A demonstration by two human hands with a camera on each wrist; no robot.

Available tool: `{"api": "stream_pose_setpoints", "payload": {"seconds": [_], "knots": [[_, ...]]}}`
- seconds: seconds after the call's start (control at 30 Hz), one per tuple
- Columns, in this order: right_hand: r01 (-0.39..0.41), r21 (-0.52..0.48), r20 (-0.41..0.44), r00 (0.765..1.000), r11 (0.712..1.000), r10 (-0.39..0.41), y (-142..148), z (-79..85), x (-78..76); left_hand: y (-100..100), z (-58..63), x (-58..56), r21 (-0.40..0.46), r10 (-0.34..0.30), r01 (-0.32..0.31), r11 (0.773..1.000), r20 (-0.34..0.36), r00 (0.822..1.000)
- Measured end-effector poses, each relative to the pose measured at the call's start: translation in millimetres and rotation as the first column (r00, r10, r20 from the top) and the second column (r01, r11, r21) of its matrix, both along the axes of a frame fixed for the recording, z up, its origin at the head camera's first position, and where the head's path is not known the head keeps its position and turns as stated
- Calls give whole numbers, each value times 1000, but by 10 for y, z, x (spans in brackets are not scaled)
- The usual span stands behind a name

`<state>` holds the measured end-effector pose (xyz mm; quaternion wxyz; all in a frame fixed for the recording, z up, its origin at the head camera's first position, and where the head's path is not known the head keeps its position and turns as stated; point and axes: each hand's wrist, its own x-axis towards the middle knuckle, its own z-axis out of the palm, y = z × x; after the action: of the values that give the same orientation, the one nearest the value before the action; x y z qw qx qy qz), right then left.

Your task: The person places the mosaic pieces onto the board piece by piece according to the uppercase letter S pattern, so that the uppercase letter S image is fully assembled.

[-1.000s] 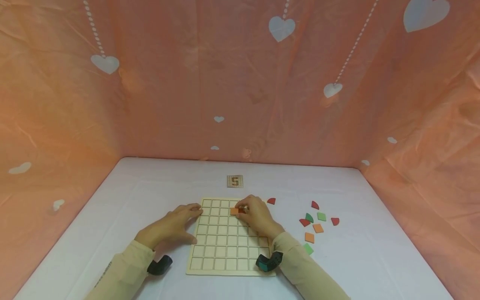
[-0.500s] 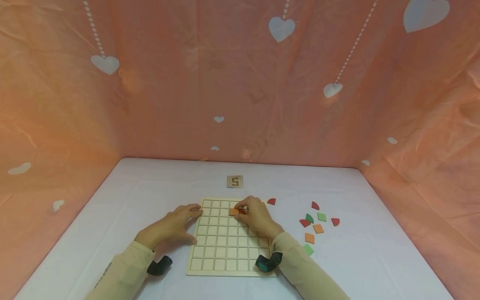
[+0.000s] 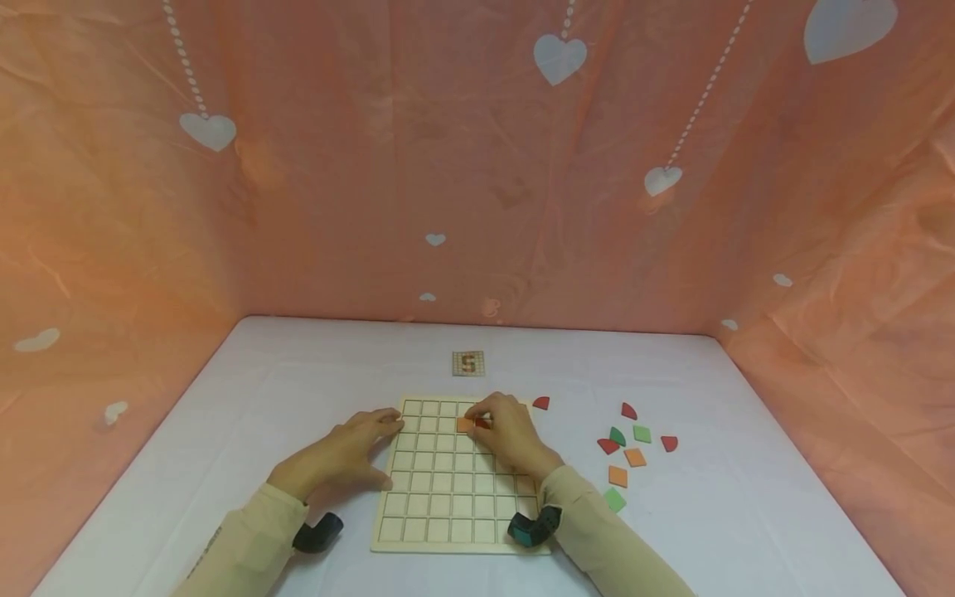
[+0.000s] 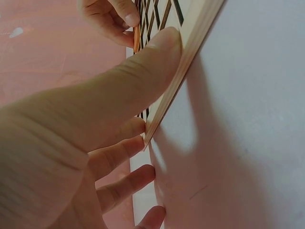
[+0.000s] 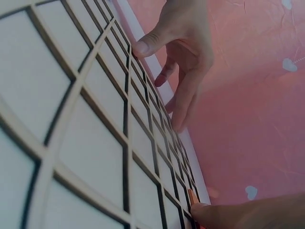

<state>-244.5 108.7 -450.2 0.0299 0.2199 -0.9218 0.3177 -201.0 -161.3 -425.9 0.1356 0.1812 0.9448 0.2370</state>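
A pale wooden grid board lies on the white table. Its left edge is touched by my left hand, thumb and fingers spread; the left wrist view shows the thumb on the rim. Over the upper right cells, my right hand curls its index finger and thumb around a red quarter-circle tile, partly hidden under the hand. An orange square tile sits in the board just left of it, by the index fingertip. In the right wrist view, the right thumb meets the coloured tiles at the board surface.
Behind the board lies a small card with an S-like pattern. A red quarter-circle rests near the board's top right corner. Further right are scattered loose tiles, among them a green square, an orange square and a dark green piece.
Both hands stay nearly in place, the right fingers still at the red and orange tiles. The whole view shifts very slightly downward.
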Motion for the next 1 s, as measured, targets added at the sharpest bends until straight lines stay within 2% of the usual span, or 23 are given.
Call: {"api": "stream_pose_setpoints", "payload": {"seconds": [0.3,0.57,0.83,1.0], "knots": [[10,20,-50,999,1000,-9,-33,-13,15,8,9,1,17,10,-10,1000,5,1000],[14,17,-15,1000,1000,-14,-28,-28,23,-2,-13,-13,9,-3,3,1000,-3,1000],[7,21,4,1000,1000,-7,-24,-7,12,-1,-12,9,26,20,-20,999,14,1000],[14,-9,4,1000,1000,-14,3,44,-5,6,-8,4,31,24,-25,999,16,1000]]}}
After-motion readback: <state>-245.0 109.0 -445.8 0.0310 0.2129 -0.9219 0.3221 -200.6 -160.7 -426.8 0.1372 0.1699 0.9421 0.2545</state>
